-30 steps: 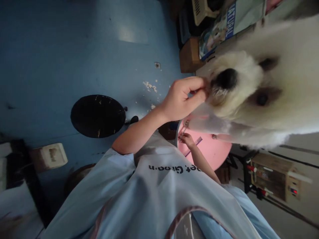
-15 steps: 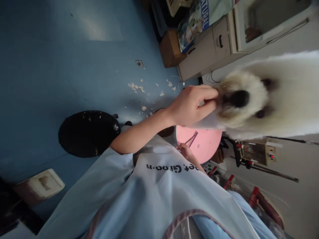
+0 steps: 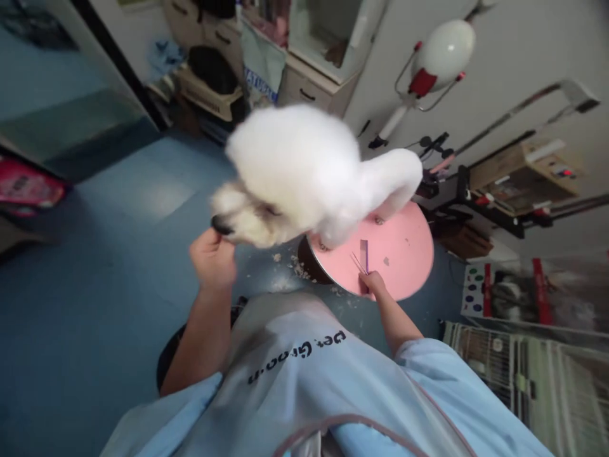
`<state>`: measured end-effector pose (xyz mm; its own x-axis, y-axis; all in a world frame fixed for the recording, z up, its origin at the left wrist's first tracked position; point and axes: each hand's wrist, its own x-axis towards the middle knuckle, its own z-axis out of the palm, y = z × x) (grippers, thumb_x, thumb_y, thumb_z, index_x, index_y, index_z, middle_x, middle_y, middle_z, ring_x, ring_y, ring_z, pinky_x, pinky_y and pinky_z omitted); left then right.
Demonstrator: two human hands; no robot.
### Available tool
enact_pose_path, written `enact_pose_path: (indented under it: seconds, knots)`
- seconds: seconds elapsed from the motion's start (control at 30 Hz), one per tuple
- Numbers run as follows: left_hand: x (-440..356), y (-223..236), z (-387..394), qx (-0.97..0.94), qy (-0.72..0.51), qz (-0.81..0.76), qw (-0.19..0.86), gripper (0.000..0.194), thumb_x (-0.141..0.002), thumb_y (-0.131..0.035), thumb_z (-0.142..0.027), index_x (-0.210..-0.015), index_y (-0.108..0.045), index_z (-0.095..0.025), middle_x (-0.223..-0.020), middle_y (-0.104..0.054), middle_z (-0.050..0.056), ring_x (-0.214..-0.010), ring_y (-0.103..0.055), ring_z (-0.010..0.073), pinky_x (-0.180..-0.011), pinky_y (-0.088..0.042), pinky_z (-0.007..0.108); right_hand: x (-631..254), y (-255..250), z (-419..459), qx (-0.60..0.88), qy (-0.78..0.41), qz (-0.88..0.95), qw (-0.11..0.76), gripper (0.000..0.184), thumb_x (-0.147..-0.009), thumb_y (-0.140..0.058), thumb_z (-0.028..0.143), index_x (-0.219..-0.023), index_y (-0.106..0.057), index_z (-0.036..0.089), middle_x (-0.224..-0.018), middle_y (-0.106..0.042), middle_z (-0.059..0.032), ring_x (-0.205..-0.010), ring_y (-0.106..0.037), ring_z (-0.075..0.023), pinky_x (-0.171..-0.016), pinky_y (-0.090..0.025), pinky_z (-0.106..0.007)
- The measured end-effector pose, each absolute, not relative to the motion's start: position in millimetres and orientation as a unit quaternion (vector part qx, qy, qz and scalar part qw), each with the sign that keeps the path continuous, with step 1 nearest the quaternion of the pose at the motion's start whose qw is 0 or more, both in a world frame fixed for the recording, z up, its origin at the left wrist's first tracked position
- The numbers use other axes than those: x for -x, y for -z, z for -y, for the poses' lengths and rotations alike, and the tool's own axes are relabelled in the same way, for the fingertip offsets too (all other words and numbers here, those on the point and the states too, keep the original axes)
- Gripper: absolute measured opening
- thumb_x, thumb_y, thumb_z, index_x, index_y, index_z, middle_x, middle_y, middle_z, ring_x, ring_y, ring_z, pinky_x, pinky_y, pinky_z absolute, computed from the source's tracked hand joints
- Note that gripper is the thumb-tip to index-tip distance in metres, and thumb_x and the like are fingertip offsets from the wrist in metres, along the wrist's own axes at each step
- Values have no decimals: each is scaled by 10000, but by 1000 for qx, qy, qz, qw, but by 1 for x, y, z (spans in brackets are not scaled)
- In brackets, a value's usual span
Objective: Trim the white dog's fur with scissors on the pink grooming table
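Observation:
A fluffy white dog (image 3: 304, 158) stands on the round pink grooming table (image 3: 404, 254), its head turned to the left and its dark nose near my fingers. My left hand (image 3: 214, 259) is closed on the dog's chin, just under the nose. Low over the table's near edge, my right hand (image 3: 373, 281) is closed around a pair of scissors (image 3: 356, 262) and a purplish comb (image 3: 364, 251). Blades and comb point away from me, apart from the dog. Finger placement on the handles is too small to make out.
Clumps of cut hair (image 3: 299, 270) lie on the blue floor (image 3: 133, 266). A pet carrier (image 3: 214, 95) and cabinets (image 3: 309, 95) stand at the back. To the right are a wall-side wooden box (image 3: 518, 174) and wire cages (image 3: 518, 368).
My view has swung round and rightward, showing more wall and cages. The dog's head now faces left instead of towards me. My left hand stays at its chin; the right keeps the scissors and comb.

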<state>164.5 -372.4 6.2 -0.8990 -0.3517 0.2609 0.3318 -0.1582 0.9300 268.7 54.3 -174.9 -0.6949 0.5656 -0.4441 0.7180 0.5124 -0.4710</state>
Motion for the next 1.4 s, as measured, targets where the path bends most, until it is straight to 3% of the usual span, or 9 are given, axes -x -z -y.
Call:
enact_pose_path:
  seconds: [0.13,0.3,0.47,0.67,0.77,0.93,1.1,1.23,1.4]
  knots:
    - [-167,-13,363,-8,760,596,258,53,-664,-713,-392,-704,-723,-425,-792,-659,-230,-751,-562,119,-679,-470,381,-266,173,-30,-412,437,-798,55,263,-659,-650,280,-529,-427,229,-420,-431,-8,-591,-563,-208,-577,-378,-287]
    - [-172,-12,364,6,741,611,278,97,-657,-722,-371,-754,-724,-386,-887,-672,-230,-1050,-608,267,-768,-527,482,-254,148,37,-354,654,-669,-7,294,-822,-489,386,-623,-347,223,-509,-393,35,-490,-420,-111,-526,-382,-242]
    - [-175,-8,369,46,700,646,301,68,-842,-597,-179,-814,-656,-199,-991,-683,-184,-1169,-588,215,-867,-582,465,-254,117,51,-203,893,-401,-30,366,-768,-642,378,-627,-353,205,-501,-314,67,-426,-283,-63,-446,-277,-214]
    - [-179,-11,361,119,679,657,305,265,-891,-506,-111,-1034,-657,-274,-1165,-632,-182,-1274,-512,170,-1143,-451,481,-242,124,15,-241,890,-377,85,369,-733,-652,276,-615,-308,211,-481,-316,68,-425,-274,-61,-436,-246,-215]
    - [-184,-12,357,95,661,676,311,350,-862,-505,-125,-1127,-641,-311,-1211,-617,-159,-1280,-505,180,-1211,-359,507,-234,136,1,-221,910,-341,89,380,-737,-642,303,-624,-291,210,-484,-270,83,-425,-252,-56,-450,-249,-209]
    - [-198,-22,344,27,608,739,289,430,-881,-422,-202,-1255,-551,-371,-1357,-507,-165,-1396,-316,267,-1144,-380,613,-221,161,-21,-228,891,-332,211,373,-723,-642,272,-620,-289,213,-480,-289,85,-419,-246,-54,-475,-292,-221]
    - [-206,-36,332,-21,600,762,245,351,-893,-392,-311,-1203,-556,-345,-1417,-440,-172,-1433,-165,273,-1055,-490,547,-210,182,-40,-189,898,-311,246,345,-791,-594,319,-639,-304,211,-486,-267,92,-426,-254,-61,-585,-397,-246]
    - [-211,-37,330,-57,605,752,256,350,-909,-356,-302,-1191,-564,-306,-1439,-419,-151,-1423,-216,267,-1056,-471,528,-209,194,-46,-175,876,-304,331,366,-797,-608,279,-625,-292,216,-476,-259,95,-414,-220,-62,-563,-390,-247]
    - [-216,-41,316,-76,615,737,271,381,-876,-430,-331,-1219,-569,-238,-1443,-435,-59,-1422,-242,300,-1139,-371,569,-218,203,-38,-213,897,-232,309,372,-799,-594,271,-628,-268,214,-486,-266,87,-417,-207,-66,-517,-345,-228]
